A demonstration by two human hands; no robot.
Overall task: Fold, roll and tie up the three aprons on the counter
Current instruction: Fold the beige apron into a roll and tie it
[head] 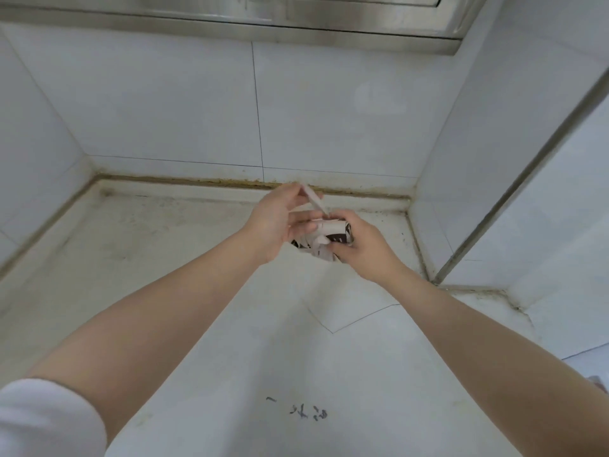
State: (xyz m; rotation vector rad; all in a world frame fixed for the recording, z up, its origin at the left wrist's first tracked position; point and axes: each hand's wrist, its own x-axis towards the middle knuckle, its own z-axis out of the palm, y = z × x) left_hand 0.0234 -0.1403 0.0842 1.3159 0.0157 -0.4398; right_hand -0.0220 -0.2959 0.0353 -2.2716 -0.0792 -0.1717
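- While both arms reach over the counter (164, 245), one rolled apron (324, 237) shows, held above its far right corner.
- Roll's long axis runs left to right.
- Right hand (362, 249) clasps the roll's right end.
- Left hand (276, 222) pinches one pale strap (314, 201), which slants up and leftward.
- One white sleeve (43, 420), lower left.

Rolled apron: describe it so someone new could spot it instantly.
Start at the back right corner of the white counter. Both hands meet there, and the rolled apron sits between them. It is a small pale bundle with dark markings, a pale strap running up to the left hand.
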